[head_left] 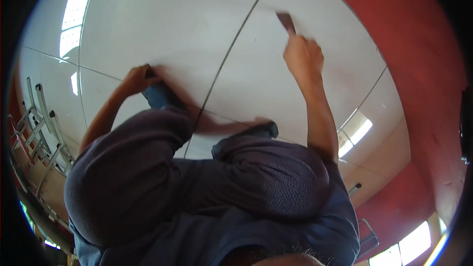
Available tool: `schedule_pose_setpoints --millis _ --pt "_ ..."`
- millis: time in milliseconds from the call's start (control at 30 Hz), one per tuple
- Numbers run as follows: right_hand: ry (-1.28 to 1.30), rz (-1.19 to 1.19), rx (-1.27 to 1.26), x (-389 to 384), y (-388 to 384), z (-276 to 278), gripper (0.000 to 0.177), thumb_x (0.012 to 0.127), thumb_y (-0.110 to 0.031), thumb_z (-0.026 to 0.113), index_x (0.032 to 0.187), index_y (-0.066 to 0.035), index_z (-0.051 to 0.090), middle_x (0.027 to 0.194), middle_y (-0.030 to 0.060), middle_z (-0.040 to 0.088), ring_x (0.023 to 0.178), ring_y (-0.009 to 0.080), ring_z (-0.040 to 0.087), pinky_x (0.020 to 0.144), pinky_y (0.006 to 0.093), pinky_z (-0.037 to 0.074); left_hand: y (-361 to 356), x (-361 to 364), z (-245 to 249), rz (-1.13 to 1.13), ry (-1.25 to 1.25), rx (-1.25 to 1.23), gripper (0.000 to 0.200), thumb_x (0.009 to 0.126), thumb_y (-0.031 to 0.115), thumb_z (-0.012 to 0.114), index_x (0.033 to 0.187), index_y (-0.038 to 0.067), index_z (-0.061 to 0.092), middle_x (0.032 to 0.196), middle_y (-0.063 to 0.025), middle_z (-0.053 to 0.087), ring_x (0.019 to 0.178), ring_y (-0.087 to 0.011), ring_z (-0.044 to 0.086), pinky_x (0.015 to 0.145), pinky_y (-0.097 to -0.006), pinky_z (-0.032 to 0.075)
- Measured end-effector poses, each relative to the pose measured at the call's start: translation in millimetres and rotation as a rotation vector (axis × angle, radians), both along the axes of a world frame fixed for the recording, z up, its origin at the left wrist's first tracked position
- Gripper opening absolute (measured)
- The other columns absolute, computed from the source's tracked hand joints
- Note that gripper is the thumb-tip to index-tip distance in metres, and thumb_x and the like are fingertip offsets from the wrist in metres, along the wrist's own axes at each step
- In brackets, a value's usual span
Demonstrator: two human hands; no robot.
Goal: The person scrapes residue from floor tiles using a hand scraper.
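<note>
Here, flat scraper [286, 21], glossy square tiles [162, 24]

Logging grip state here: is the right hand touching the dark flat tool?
Touching. The head view shows the right hand closed in a fist around the tool, whose dark blade sticks out above the knuckles.

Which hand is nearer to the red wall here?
Right. The right hand, gripping a dark flat tool against the floor, is on the side toward the red wall. The left hand rests on the floor farther off, next to a shoe.
</note>
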State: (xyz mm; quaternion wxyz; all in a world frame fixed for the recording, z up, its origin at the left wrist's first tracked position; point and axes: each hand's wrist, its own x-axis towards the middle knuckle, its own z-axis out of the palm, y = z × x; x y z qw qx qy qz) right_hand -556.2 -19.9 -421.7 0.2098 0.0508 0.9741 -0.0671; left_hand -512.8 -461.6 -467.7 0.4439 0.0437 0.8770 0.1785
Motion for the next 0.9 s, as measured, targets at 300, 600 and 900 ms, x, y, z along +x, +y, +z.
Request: schedule_pose_setpoints --millis 300,600,900 --pt "-0.032 0.166 -0.012 69 -29 -4 0.029 0.084 -0.009 0.051 0.112 -0.003 0.058 0.08 0.0176 0.065 0.068 0.0352 0.068 0.063 0.0473 0.057 9 -3 9 -0.049 0.07 0.113 0.032 0.082 0.022 0.072 0.102 -0.002 0.063 0.101 -0.0169 0.068 0.09 -0.0283 0.068 0.079 -0.0365 0.053" --pt "-0.041 0.119 -0.032 71 -40 6 0.02 0.086 -0.009 0.049 0.099 -0.003 0.062 0.08 0.0192 0.066 0.072 0.0358 0.068 0.062 0.0454 0.056 12 0 15 -0.058 0.038 0.105 0.034 0.084 0.027 0.069 0.102 -0.001 0.064 0.099 -0.0187 0.067 0.093 -0.0311 0.065 0.083 -0.0391 0.05" --pt "-0.133 0.029 -0.003 68 -53 8 0.032 0.086 -0.01 0.048 0.117 -0.005 0.055 0.087 0.0202 0.066 0.082 0.0374 0.067 0.071 0.0478 0.055 61 -62 -2 -0.236 0.041 0.238 0.036 0.088 0.034 0.063 0.093 -0.002 0.065 0.087 -0.0181 0.068 0.082 -0.033 0.065 0.076 -0.0397 0.05"
